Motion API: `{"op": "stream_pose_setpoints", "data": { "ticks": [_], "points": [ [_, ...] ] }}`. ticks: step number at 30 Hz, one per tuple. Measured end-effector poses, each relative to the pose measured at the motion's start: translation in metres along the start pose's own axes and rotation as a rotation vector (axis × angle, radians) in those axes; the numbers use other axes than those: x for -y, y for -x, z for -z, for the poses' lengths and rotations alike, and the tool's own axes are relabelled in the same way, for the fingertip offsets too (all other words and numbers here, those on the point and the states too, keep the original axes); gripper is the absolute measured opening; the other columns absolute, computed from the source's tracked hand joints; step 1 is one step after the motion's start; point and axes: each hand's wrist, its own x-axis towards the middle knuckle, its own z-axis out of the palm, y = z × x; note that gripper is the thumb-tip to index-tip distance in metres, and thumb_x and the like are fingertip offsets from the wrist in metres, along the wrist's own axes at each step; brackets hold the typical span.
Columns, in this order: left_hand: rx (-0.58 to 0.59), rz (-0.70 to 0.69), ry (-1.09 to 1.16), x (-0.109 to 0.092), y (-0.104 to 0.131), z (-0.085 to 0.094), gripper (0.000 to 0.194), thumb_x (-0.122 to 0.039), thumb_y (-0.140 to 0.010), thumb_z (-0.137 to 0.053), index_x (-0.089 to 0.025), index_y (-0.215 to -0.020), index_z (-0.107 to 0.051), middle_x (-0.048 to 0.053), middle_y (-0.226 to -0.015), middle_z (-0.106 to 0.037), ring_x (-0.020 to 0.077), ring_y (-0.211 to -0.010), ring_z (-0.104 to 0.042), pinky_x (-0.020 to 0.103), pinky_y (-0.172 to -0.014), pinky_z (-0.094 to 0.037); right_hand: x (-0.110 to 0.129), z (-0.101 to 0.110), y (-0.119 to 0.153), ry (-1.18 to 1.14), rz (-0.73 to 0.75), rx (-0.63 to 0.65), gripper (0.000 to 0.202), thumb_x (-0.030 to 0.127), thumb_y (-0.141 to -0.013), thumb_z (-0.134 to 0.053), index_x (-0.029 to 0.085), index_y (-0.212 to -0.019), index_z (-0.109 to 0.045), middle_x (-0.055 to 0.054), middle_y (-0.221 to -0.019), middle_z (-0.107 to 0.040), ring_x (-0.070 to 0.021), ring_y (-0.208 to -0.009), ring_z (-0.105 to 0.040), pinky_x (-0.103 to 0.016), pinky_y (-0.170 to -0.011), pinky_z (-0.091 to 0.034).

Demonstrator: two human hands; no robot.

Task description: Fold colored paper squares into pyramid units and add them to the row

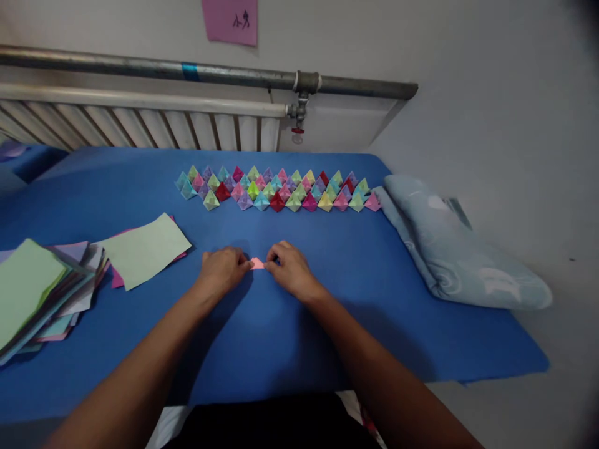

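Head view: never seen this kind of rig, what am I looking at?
No machine here, just a person's two bare hands. The single picture comes from a camera worn on the head, looking forward and down, so both forearms reach in from the bottom edge. The left hand and right hand pinch a small folded pink paper between them. On the blue surface: rows of small folded paper pieces beyond the hands, loose paper sheets and a paper stack at left, a folded light-blue cloth at right.

Salmon-pink folded paper (258, 264), blue tabletop (337, 249)
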Motion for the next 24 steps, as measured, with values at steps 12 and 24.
{"op": "stream_pose_setpoints", "data": {
  "ticks": [12, 24],
  "points": [
    [0.111, 0.078, -0.064, -0.005, -0.001, 0.008, 0.025, -0.041, -0.086, -0.054, -0.023, -0.086, -0.072, 0.009, -0.092, -0.075, 0.0285, -0.094, -0.067, 0.038, -0.081, -0.043, 0.021, -0.001, -0.009, -0.027, -0.007, 0.043, 0.012, 0.009, -0.080, -0.057, 0.020, -0.077, -0.063, 0.001, -0.080, -0.061, -0.0115, -0.075, -0.053, -0.023, -0.067, -0.037],
    [0.248, 0.046, -0.025, 0.006, -0.005, 0.023, 0.031, -0.048, -0.085, -0.053, -0.023, -0.090, -0.069, 0.003, -0.088, -0.072, 0.0218, -0.086, -0.064, 0.029, -0.071, -0.039, 0.021, 0.003, -0.022, -0.050, -0.124, 0.223, 0.009, 0.011, -0.073, -0.064, 0.020, -0.077, -0.066, 0.004, -0.067, -0.063, -0.0099, -0.063, -0.054, -0.020, -0.055, -0.034]
  ]
}}
